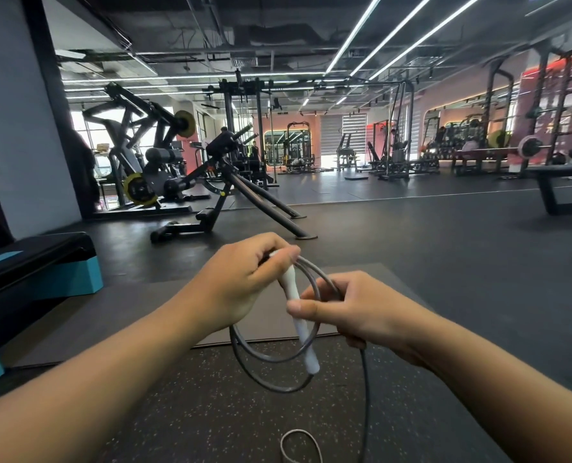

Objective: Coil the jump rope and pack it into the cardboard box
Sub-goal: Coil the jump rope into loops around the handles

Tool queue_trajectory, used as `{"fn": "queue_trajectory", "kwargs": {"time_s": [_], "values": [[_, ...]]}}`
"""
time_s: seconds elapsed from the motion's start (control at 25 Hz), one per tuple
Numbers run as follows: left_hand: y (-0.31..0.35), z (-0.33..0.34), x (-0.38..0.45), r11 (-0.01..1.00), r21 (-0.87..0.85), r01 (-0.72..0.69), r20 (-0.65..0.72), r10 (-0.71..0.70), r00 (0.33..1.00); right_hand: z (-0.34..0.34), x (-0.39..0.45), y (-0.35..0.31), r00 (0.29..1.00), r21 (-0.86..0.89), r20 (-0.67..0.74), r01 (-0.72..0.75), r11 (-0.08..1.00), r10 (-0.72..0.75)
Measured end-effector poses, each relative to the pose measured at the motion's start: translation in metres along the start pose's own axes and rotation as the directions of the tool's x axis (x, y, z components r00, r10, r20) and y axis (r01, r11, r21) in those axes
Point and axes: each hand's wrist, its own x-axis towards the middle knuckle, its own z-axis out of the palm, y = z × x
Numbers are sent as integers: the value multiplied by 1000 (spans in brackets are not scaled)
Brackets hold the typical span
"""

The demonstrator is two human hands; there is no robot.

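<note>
Step platform (pixel 41 262), black and teal, far left, partly cut off. Left hand (pixel 241 279) closed round the top of the white handle (pixel 299 315), whose long axis runs steeply down and slightly right. Jump rope (pixel 264 359), grey, coiled about the handle; its tail leaves the frame below. Right hand (pixel 351 309) pinches the loops. Cardboard box unseen; no legible writing.

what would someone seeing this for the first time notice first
First, the two bare hands at centre: the left hand grips the top of a white plastic jump-rope handle, while the right hand pinches loops of grey cord coiled beside it. Next, the black-and-teal step platform at the left edge, and the black angled gym machine behind on the dark rubber floor.
</note>
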Motion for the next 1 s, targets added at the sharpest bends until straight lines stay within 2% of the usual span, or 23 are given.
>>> {"fn": "queue_trajectory", "kwargs": {"time_s": [0.12, 0.2, 0.28, 0.36, 0.44, 0.48, 0.52, 0.6, 0.68, 0.76, 0.84, 0.92, 1.0], "values": [[-9, -7, 1, 986, -125, 113, 12, -113, 994, 4, 1, 4, 996, -62, 49, 78, 995, -75], [-5, -15, 4, 973, -146, 179, 123, -162, 979, 1, 4, 2, 991, -116, 64, 123, 986, -117], [4, -26, 10, 971, -61, 232, 287, -205, 936, -5, 5, -3, 984, -175, 117, 151, 973, -132], [14, -37, 18, 962, 72, 264, 475, -266, 839, -8, 5, -5, 975, -255, 175, 178, 951, -135], [22, -41, 27, 942, 143, 303, 639, -322, 699, -8, 5, -5, 966, -313, 218, 205, 928, -140], [26, -40, 31, 940, 172, 296, 689, -329, 646, -8, 5, -4, 961, -331, 234, 223, 917, -150], [28, -37, 33, 943, 201, 267, 711, -327, 622, -9, 5, -3, 957, -342, 241, 240, 909, -162], [29, -26, 29, 953, 225, 200, 714, -302, 632, -11, 4, -2, 954, -339, 237, 259, 904, -185], [26, -15, 18, 959, 190, 209, 717, -281, 638, -16, 2, -1, 958, -312, 220, 248, 917, -184], [24, -14, 10, 963, 129, 237, 720, -255, 645, -28, -2, 0, 971, -287, 203, 179, 941, -123], [16, -24, 6, 967, 111, 231, 685, -243, 687, -45, -5, 6, 980, -253, 188, 111, 961, -64], [3, -37, 2, 967, 72, 243, 669, -228, 708, -64, -6, 17, 994, -193, 110, 44, 980, -23], [-13, -51, -5, 939, -62, 339, 648, -220, 729, -80, -8, 31, 1000, -157, 5, -14, 988, 15]]}}
